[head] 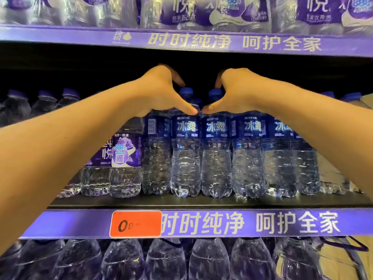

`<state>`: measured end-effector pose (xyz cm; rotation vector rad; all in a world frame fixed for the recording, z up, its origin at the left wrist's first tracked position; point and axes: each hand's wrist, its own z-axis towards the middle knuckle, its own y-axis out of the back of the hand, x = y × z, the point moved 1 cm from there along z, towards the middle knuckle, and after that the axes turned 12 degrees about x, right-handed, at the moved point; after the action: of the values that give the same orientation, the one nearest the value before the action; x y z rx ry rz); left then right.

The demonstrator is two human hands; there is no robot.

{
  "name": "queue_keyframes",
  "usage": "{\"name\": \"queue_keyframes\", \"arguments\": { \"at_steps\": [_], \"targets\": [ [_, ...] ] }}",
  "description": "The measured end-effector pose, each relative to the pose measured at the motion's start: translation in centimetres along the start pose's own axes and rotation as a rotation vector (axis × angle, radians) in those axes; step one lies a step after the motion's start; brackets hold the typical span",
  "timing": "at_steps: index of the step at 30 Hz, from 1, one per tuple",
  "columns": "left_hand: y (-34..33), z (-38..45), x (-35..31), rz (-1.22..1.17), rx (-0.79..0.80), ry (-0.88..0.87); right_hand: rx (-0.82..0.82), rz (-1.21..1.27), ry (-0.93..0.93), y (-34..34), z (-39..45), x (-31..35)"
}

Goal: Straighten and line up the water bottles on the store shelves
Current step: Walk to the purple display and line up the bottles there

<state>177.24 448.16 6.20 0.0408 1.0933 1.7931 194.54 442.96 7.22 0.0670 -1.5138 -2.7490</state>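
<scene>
Over on the left, purple-labelled bottles (125, 158) are standing upright at the front of the middle shelf (141, 203), just beside the blue-labelled water bottles (216, 156), which are lining up shoulder to shoulder across the centre. The left hand (159, 91) is cupping around the neck of one blue-capped bottle (185, 150), thumb pressing on its shoulder, fingers curling behind. Right next to it, the right hand (236, 91) is cupping the neighbouring bottle (216, 158) the same way, thumbs nearly touching. Below, an orange price tag (135, 224) is sitting on the purple shelf strip (262, 223).
</scene>
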Motion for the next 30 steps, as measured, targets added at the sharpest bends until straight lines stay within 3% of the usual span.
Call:
{"name": "queue_keyframes", "arguments": {
  "at_steps": [16,19,24,30],
  "targets": [
    [-0.1,-0.1,0.4,-0.021,-0.013,-0.02,-0.072,-0.036,0.017,-0.6,-0.1,-0.2],
    [0.3,-0.3,1.1,0.071,-0.075,-0.122,-0.118,-0.047,-0.001,-0.5,0.1,0.0],
    [2.0,-0.8,3.4,0.428,-0.381,-0.209,-0.169,-0.063,-0.014,-0.5,0.5,0.4],
    [2.6,0.2,3.2,0.632,-0.251,-0.054,-0.234,-0.101,-0.064,-0.7,0.3,1.4]
  ]
}}
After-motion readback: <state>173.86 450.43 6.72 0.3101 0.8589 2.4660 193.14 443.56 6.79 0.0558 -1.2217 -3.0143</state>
